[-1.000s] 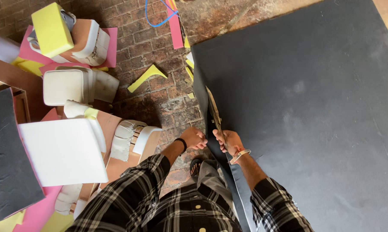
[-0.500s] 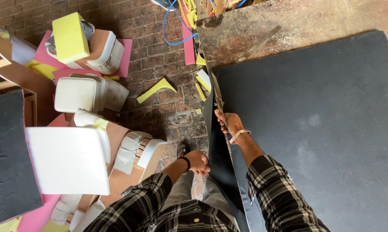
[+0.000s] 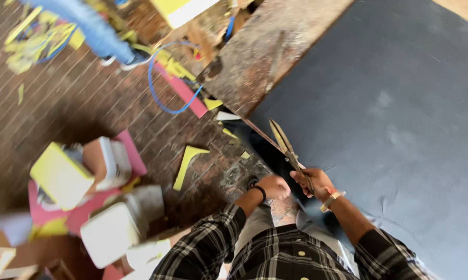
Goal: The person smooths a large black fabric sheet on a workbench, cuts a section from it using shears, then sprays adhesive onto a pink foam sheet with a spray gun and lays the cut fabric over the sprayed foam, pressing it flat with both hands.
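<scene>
Scissors (image 3: 287, 150), one pair, in right hand (image 3: 313, 182).

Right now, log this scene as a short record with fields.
Right hand: grips large scissors, blades open, at the edge of the dark sheet.
Left hand: closed, beside the right hand, low at the sheet's edge.
Floor: brick floor with yellow foam scraps, blue cable.
Other person: a shoe near the cable.
</scene>
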Tool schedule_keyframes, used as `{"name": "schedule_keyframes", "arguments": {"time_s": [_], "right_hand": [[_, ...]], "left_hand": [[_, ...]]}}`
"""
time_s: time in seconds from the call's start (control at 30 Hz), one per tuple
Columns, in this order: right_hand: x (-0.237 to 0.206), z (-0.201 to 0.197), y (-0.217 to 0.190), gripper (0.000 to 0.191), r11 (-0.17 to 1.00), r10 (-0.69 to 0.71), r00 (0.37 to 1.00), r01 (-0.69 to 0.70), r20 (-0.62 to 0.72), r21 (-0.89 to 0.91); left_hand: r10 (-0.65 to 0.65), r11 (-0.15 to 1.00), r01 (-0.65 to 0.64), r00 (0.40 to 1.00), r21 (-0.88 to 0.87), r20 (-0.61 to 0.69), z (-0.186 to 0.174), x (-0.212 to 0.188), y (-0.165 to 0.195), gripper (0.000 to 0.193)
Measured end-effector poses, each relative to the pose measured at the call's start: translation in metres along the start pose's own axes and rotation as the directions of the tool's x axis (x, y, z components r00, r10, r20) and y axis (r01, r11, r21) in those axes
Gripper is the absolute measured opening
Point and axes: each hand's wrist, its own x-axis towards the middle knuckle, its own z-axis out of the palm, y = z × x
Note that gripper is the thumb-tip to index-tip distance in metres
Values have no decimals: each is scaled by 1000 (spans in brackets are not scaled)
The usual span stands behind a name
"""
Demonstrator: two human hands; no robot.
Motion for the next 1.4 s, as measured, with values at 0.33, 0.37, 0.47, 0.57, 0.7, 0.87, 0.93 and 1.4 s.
{"name": "schedule_keyframes", "arguments": {"time_s": [0.33, 0.37, 0.47, 0.57, 0.7, 0.87, 0.93, 1.4], "right_hand": [[-124, -32, 109, 42, 856, 167, 862, 114, -479, 504], [-138, -32, 121, 42, 831, 187, 844, 137, -503, 539], [-174, -26, 158, 42, 776, 237, 780, 207, -580, 595], [-208, -19, 195, 41, 710, 307, 718, 264, -625, 653], [-252, -13, 246, 38, 638, 329, 674, 358, -662, 682], [-296, -20, 303, 36, 619, 327, 663, 387, -673, 683], [-317, -23, 324, 37, 613, 320, 673, 389, -667, 687], [-426, -42, 431, 38, 556, 348, 634, 454, -691, 696]], "left_hand": [[215, 973, -230, 944, -33, -249, -17, 58, 125, 24], [248, 968, -249, 948, 18, -201, -5, 58, 137, 30], [331, 934, -322, 943, 155, -29, 40, 52, 166, 52], [329, 838, -370, 929, 401, 169, 84, 40, 184, 72], [214, 556, -327, 945, 764, 248, 117, 17, 183, 102], [113, 435, -244, 970, 867, 216, 137, 17, 175, 109], [42, 499, -175, 983, 849, 178, 147, 17, 173, 109], [324, 814, -280, 946, 510, 2, 284, 1, 207, 55]]}}
